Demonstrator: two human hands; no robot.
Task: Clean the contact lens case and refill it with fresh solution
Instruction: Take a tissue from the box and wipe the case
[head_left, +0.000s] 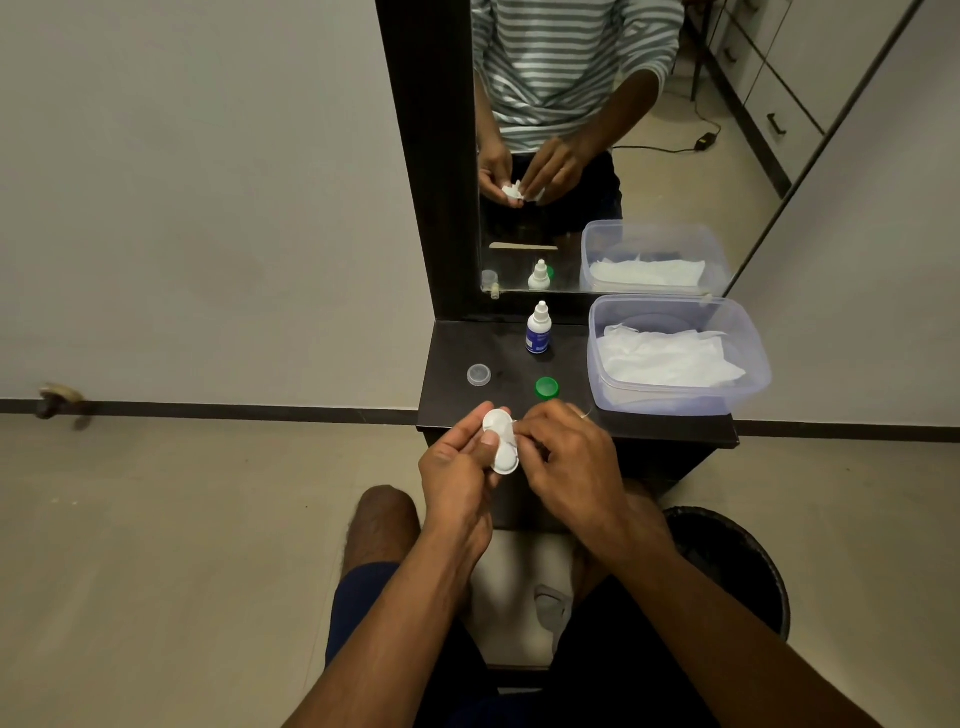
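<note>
My left hand (460, 470) holds the white two-well contact lens case (502, 441) just in front of the dark shelf's near edge, thumb pressed across its middle. My right hand (566, 462) is closed at the case's right side, pinching what looks like a small piece of white tissue, mostly hidden by the fingers. Both wells are uncapped. A green cap (546, 387) and a clear cap (479, 374) lie on the shelf beyond the hands. The solution bottle (539, 329), white with a blue label, stands upright farther back, its cap on.
A clear plastic tub (748, 364) holding white tissues (667, 356) fills the right of the dark shelf (452, 358). A mirror (649, 156) rises behind it. A black waste bin (737, 566) stands on the floor at lower right, beside my knees.
</note>
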